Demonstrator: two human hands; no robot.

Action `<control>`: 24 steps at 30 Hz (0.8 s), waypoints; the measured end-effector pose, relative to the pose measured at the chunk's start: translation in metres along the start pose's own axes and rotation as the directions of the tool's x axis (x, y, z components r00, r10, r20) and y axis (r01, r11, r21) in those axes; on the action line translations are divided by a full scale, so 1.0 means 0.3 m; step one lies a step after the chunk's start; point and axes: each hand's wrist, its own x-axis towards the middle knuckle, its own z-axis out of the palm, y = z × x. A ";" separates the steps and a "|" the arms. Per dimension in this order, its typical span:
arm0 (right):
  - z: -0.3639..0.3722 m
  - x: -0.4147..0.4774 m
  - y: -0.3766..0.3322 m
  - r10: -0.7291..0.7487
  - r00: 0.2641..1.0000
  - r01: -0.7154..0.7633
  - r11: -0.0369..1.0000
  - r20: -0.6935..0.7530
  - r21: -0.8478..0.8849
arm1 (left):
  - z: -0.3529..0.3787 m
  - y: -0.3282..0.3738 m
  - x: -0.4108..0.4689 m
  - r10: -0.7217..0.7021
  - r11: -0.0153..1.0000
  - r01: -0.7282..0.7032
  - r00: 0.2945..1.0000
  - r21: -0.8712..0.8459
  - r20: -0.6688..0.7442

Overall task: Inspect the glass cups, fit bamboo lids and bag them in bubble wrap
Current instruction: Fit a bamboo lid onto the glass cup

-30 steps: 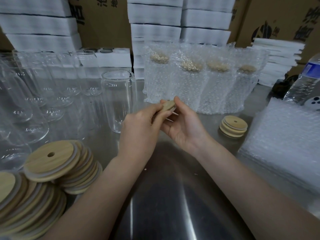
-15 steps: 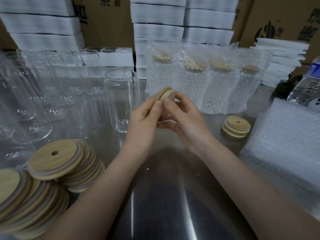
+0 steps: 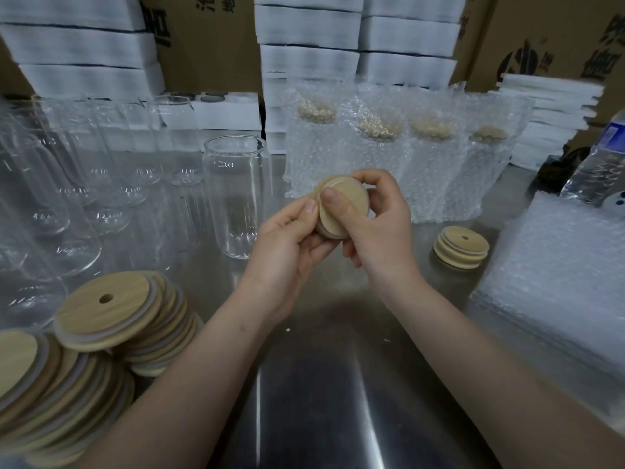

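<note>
Steel desk (image 3: 338, 384), reflective, filled the lower view. Behind it stood cardboard cartons (image 3: 209, 38) with printed characters, and white foam stacks (image 3: 77, 45) against them. A pile of flat bubble-wrap bags (image 3: 558, 282) lay at the desk's right edge, with a water bottle (image 3: 598, 170) just behind it. Four bagged cups (image 3: 389, 164), lids visible through the wrap, stood upright in a row at the back centre. Bare glass cups (image 3: 84, 184) crowded the left side; one open cup (image 3: 236, 198) stood apart from them, near the hands. A slumped heap of lids (image 3: 101, 333) lay at near left, and a short lid stack (image 3: 461, 247) at right.

Both hands were together above desk centre, clamped on one bamboo lid (image 3: 348, 204), held on edge with its flat face toward the camera. Left hand (image 3: 287, 245): thumb on the lid's left rim, fingers curled behind it. Right hand (image 3: 382, 225): thumb pressed on the face, fingers curled round the far rim. The lid touched neither desk nor cup.
</note>
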 end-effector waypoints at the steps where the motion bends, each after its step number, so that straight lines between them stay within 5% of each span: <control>1: 0.000 0.000 -0.001 0.011 1.000 -0.011 1.000 -0.015 0.001 | 0.000 -0.003 0.000 -0.006 1.000 0.006 1.000 0.006 0.006; 8: -0.009 0.020 -0.002 0.135 0.991 -0.131 0.984 -0.024 0.120 | -0.006 -0.008 0.000 -0.002 1.000 0.002 1.000 -0.008 0.021; 16: -0.028 0.033 -0.014 0.211 0.931 -0.294 0.916 0.298 0.271 | -0.027 0.009 0.011 0.027 0.996 -0.032 0.998 -0.084 -0.053; 24: -0.025 0.030 -0.011 0.153 0.926 -0.229 0.954 0.345 0.193 | -0.020 0.012 0.006 0.045 0.994 -0.054 0.994 -0.090 -0.096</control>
